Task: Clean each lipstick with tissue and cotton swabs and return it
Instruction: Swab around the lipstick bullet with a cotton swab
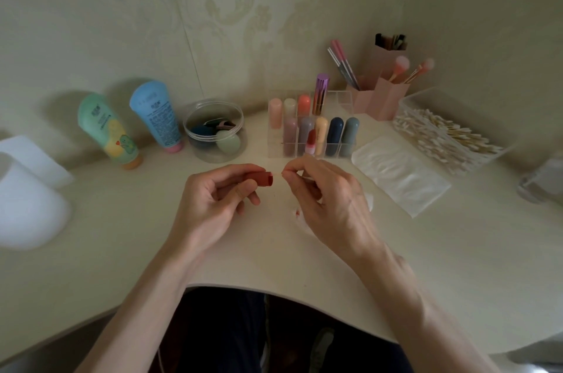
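The left hand point(213, 199) gripped a red cap point(259, 179), thumb on top and fingers curled beneath. The cap lay level, and its open end jutted past the fingertips toward 3 o'clock. The right hand point(329, 199) pinched a swab point(277, 174) between thumb and forefinger. Only a short pale length of it showed, pointing toward 9 o'clock and meeting the cap's open end; whether its tip went inside could not be told. The two hands sat near each other above the table point(122, 235), the cap and swab bridging the gap between them.

Under the right hand lay a white tissue point(300, 217) with a red smear at its edge, mostly hidden by the palm.

At 12 o'clock from the hands stood a clear organizer point(344, 98) with capped lipsticks upright in its cells. An uncapped lipstick point(310, 139), red tip up on a pink base, stood at its front; whether it was in a cell or just before it could not be told.

At 2 o'clock lay a flat white pack point(399, 171), and beyond it a clear box point(408, 104) of swabs. Pink brush holders point(387, 98) stood at 1 o'clock. A round clear jar point(213, 153) of sponges sat at 11 o'clock, with two tubes point(155, 117) leaning on the wall at 10 o'clock.
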The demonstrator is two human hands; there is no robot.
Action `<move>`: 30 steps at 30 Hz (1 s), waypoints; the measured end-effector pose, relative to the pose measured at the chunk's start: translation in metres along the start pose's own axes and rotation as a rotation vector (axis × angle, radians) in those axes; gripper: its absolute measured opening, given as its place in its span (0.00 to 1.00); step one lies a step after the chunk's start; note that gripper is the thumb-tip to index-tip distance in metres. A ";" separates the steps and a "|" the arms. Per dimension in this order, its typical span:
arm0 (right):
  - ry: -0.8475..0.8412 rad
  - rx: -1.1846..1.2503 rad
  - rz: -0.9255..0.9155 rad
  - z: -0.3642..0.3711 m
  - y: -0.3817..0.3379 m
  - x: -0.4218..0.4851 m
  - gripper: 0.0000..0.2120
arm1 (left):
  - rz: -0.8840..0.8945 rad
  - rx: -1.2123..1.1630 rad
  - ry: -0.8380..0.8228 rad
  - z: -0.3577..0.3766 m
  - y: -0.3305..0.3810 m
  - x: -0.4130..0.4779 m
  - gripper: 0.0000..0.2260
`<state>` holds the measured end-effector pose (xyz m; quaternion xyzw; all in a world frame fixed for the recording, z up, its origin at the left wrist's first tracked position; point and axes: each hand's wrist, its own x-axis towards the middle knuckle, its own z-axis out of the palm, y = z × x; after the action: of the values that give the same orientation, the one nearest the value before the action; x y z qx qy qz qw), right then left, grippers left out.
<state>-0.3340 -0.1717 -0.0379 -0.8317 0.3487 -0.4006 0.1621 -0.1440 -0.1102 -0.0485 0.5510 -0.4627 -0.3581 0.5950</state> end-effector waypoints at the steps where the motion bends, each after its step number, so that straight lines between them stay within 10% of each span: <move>1: 0.000 -0.002 0.014 0.001 0.001 0.000 0.04 | 0.000 0.002 -0.001 0.000 0.000 0.000 0.09; 30: -0.040 0.051 0.065 0.004 0.001 -0.002 0.04 | 0.013 0.041 0.021 0.002 0.003 -0.001 0.09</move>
<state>-0.3325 -0.1714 -0.0420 -0.8233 0.3620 -0.3871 0.2030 -0.1461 -0.1096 -0.0462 0.5636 -0.4674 -0.3389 0.5909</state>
